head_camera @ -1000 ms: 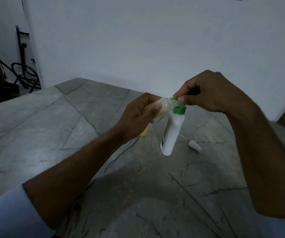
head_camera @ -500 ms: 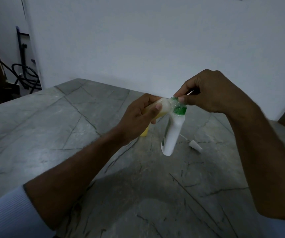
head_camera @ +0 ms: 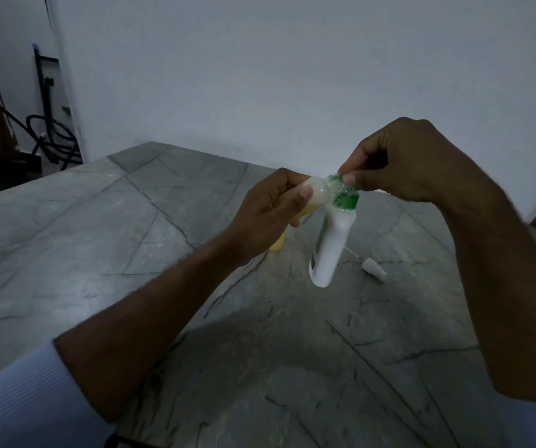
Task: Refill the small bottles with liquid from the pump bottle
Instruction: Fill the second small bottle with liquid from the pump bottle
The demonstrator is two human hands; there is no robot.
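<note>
My left hand (head_camera: 266,215) grips a small translucent bottle (head_camera: 317,194) with yellow liquid in it, held almost level. Its pale end meets the green neck (head_camera: 346,200) of the white pump bottle (head_camera: 329,250). My right hand (head_camera: 405,163) pinches that green neck, which has clear wrap around it. The white bottle leans to the left below my right hand, low over the stone table (head_camera: 114,240); whether its base touches the table I cannot tell. A second small yellow bottle (head_camera: 276,246) stands on the table, mostly hidden behind my left hand.
A white pump head with a thin tube (head_camera: 373,270) lies on the table to the right of the white bottle. A white wall rises behind the table. Black cables and a stand (head_camera: 50,137) sit at the far left beyond the table's edge.
Both hands and both bottles stay nearly where they were. My right fingers have shifted slightly on the green neck.
</note>
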